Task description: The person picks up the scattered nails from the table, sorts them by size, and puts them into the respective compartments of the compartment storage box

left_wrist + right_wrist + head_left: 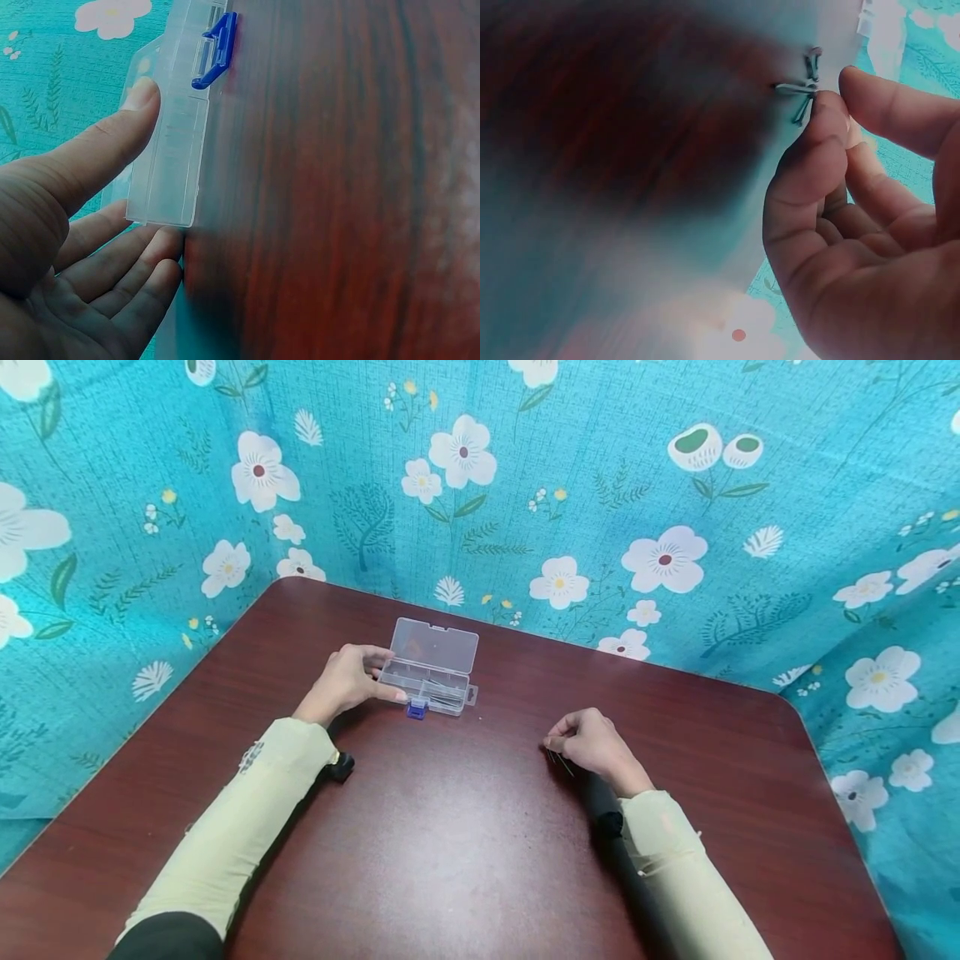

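A clear plastic box point(401, 682) lies with its lid point(435, 646) raised at the back. Several thin metal pins point(444, 694) are in its right part, and a blue latch point(417, 708) hangs at the front. My left hand point(348, 681) holds the left end, the thumb point(112, 146) along the front side and the other fingers at the end and behind. To the right, my right hand point(596, 747) pinches a few thin pins point(804, 88) between thumb and forefinger. They fan out from the fingertips, low over the table; their exact kind is unclear.
The dark red-brown table point(450, 843) has a rounded corner at the far left and far right. A blue flowered curtain point(510, 527) stands close behind it and along its sides. Black straps with a small dark device point(341, 767) sit at the wrists.
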`<state>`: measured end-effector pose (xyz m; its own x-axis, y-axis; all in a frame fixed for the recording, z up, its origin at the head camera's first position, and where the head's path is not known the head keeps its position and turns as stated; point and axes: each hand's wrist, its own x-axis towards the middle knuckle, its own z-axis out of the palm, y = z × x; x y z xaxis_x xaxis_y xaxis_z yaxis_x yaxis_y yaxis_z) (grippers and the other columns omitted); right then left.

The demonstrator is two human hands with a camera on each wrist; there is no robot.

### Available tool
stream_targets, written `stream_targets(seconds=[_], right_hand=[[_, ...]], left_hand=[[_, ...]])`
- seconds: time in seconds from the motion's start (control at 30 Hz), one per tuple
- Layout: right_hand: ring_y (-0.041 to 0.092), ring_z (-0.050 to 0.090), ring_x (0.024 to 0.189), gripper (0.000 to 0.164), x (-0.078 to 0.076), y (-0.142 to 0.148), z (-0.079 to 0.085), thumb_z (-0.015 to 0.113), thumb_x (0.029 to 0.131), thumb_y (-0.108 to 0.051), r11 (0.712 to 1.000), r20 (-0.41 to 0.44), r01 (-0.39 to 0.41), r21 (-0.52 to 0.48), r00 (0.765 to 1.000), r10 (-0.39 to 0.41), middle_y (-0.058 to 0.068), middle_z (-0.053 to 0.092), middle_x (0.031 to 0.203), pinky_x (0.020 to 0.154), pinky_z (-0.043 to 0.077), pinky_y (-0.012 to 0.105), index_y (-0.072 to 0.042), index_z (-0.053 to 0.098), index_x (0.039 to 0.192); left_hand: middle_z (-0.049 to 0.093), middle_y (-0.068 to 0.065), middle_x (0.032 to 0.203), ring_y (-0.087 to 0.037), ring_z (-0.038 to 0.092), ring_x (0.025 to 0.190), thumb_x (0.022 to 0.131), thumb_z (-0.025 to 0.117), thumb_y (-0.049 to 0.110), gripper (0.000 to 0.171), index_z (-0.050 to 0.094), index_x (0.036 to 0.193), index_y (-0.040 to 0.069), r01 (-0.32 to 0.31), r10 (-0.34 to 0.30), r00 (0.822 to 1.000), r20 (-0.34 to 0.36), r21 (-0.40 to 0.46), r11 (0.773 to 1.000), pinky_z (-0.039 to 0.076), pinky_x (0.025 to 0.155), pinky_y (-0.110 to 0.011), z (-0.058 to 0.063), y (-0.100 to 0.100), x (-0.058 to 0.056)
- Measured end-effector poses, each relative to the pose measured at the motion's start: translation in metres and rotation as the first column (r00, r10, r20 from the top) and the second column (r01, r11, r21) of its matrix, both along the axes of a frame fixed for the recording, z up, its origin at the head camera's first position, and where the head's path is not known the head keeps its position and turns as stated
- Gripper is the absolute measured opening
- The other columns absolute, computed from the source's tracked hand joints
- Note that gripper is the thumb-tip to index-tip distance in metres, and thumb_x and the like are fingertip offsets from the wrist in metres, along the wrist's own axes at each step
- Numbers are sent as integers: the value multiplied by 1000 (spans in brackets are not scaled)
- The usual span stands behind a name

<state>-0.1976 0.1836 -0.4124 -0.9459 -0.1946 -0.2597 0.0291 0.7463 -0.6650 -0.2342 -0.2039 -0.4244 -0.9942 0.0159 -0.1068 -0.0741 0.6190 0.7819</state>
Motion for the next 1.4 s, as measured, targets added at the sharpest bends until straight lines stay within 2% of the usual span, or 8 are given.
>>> stream_targets(seconds=[0.4,0.53,0.67,0.77,0.97,1.07,1.27,1.4], right_hand=[[19,55,70,14,-1,1,-9,76,89,-16,994,-101,-43,105,993,54,-2,68,76,61,45,34,-11,76,76],[17,54,67,23,-1,-1,-6,72,93,-15,976,-99,-114,184,986,134,-3,67,72,64,45,34,-12,74,70],[15,49,63,33,-2,-3,-1,66,98,-13,943,-86,-207,261,968,236,-4,60,66,63,43,33,-12,70,65],[15,44,63,31,-2,-3,2,61,98,-9,941,-56,-223,255,968,245,-2,57,69,62,41,33,-9,68,68],[21,49,75,16,-2,4,7,51,95,3,990,-1,-122,76,992,122,8,64,98,67,42,35,0,66,92],[23,51,77,15,-3,6,6,48,96,3,995,29,-85,-56,996,86,12,62,94,68,44,34,4,63,95],[26,58,76,13,-8,6,3,54,97,2,960,67,2,-279,998,17,17,65,90,70,54,32,10,64,98],[24,61,73,13,-13,3,4,58,94,4,913,119,49,-405,993,-1,19,67,90,69,55,30,14,65,100]], left_hand=[[62,-15,132,-30,57,113,68,96,24,80,61,137,6,6,-6,1000,1,-1,1000,51,95,-45,2,0,1],[62,-15,132,-30,57,113,68,96,26,80,61,138,7,10,-10,1000,7,-4,1000,51,95,-46,3,0,1],[61,-15,133,-31,57,113,68,96,26,80,61,138,7,7,-7,1000,9,-2,1000,51,95,-46,3,0,1],[61,-15,133,-31,57,113,68,96,25,80,60,138,7,6,-6,1000,13,4,1000,51,95,-46,3,1,2],[62,-15,132,-30,57,112,68,96,25,79,61,137,7,-2,2,1000,13,7,1000,51,95,-46,3,0,2],[62,-15,131,-30,57,112,68,96,25,79,61,137,6,-5,5,1000,11,6,1000,51,95,-45,2,-1,1],[62,-14,131,-30,57,112,68,96,25,80,61,138,7,-4,4,1000,15,4,1000,52,93,-45,3,0,1],[61,-15,132,-30,57,113,67,96,26,82,61,138,6,4,-4,1000,13,11,1000,51,95,-46,3,1,0]])
